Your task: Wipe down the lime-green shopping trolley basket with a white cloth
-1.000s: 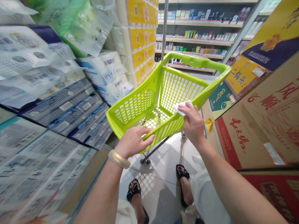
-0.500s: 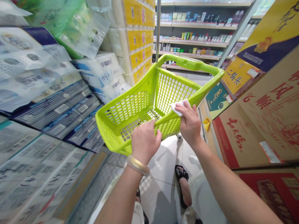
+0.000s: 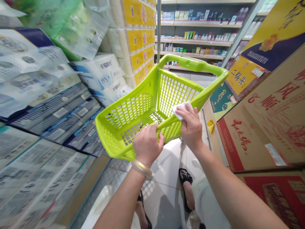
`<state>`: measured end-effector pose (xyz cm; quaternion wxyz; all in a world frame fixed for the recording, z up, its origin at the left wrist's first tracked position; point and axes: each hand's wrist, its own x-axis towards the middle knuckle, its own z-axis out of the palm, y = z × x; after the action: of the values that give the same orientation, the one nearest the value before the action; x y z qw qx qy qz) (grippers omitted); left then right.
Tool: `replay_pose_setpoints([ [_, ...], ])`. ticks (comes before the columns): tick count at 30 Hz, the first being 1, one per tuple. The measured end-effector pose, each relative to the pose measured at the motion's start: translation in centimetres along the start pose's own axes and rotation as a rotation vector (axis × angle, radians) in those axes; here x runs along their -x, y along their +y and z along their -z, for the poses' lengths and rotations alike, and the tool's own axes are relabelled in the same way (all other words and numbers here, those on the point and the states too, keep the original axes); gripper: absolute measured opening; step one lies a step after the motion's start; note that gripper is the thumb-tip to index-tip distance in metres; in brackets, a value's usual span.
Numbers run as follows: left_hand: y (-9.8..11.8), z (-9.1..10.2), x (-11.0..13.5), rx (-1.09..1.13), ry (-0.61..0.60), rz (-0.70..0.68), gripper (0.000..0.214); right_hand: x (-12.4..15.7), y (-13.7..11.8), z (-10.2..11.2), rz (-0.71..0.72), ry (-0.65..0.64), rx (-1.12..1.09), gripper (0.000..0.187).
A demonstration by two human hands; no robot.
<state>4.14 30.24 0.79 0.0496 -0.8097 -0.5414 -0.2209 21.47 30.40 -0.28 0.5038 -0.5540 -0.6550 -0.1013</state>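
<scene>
A lime-green plastic shopping cart (image 3: 140,101) with grid walls stands in front of me, its handle at the far right end. My left hand (image 3: 147,141) is closed over the near side rim, its thumb outside the basket along the rim. A gold-coloured bangle (image 3: 141,168) circles that wrist. Farther along the same rim, my right hand (image 3: 192,125) presses a folded white wipe (image 3: 181,109) against the green plastic, close to where the rim rises to the handle. Inside the basket I see only the grid floor and walls.
Packs of tissue paper (image 3: 100,70) are stacked on the left, with yellow-labelled packs (image 3: 140,38) behind. Cardboard cartons (image 3: 250,136) line the right side. Shelves of bottles and boxes (image 3: 200,24) stand at the back. My feet in black slippers (image 3: 186,189) are on the tiled floor.
My right hand has shifted slightly left along the rim with the wipe. The left hand keeps its hold, and the view has moved a little.
</scene>
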Motion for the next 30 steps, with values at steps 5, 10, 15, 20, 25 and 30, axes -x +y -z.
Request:
replay_pose_setpoints([
  [5,-0.5,0.0,0.1,-0.025,0.037,0.006,0.022,0.8,-1.7,-0.8,0.159,-0.183,-0.029,0.04],
  [10,-0.9,0.1,0.2,-0.035,0.047,-0.004,0.022,-0.6,0.7,0.6,-0.014,0.027,0.022,0.04],
  [15,-1.1,0.1,0.3,-0.034,0.055,-0.002,0.024,0.9,-1.7,-0.5,0.124,-0.127,-0.025,0.039],
  [20,-1.2,0.3,0.4,-0.024,0.059,0.007,0.025,0.3,-1.1,-0.2,0.108,-0.117,-0.009,0.04],
  [25,-1.2,0.2,0.7,-0.007,0.095,0.004,0.023,-0.2,0.1,0.4,0.006,0.031,0.006,0.041],
  [30,-1.6,-0.2,0.8,-0.042,0.205,-0.04,0.017,1.2,-2.3,-0.7,0.211,-0.162,-0.029,0.037],
])
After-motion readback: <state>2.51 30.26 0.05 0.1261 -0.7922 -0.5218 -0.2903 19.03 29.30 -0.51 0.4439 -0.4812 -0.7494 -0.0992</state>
